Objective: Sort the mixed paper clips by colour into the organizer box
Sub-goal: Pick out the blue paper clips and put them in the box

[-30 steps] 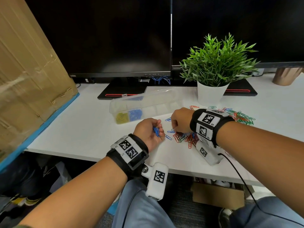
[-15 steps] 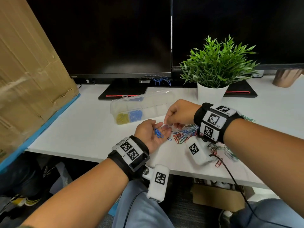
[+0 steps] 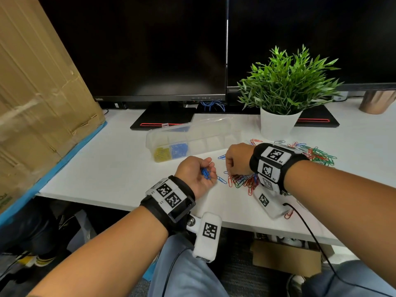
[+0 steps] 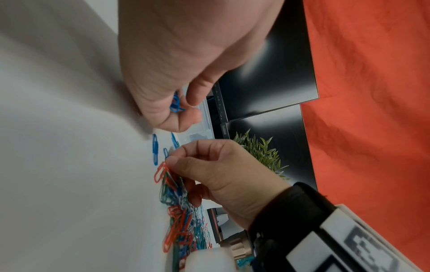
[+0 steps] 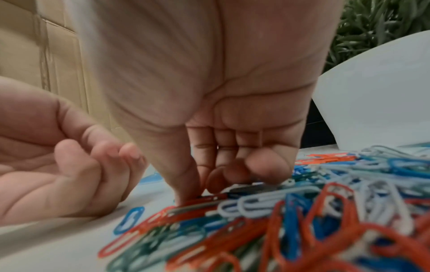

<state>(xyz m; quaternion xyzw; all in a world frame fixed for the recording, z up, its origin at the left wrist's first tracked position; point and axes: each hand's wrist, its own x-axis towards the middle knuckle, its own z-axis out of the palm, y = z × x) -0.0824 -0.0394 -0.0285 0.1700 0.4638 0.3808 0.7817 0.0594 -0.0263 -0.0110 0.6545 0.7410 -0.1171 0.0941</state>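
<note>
Lengthwise, the clear organizer box runs left to right across the white desk, yellow and blue clips in its 2 leftmost compartments. Just in front, the left hand cups a few blue paper clips, while the right hand, fingers curled, picks at the mixed pile; what it pinches I cannot tell. Behind stands a potted plant.

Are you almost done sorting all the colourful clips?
Not nearly. The organizer box has only yellow and blue piles. The left hand holds blue clips, the right hand picks at the mixed pile, and more clips wait beside the plant pot.
</note>
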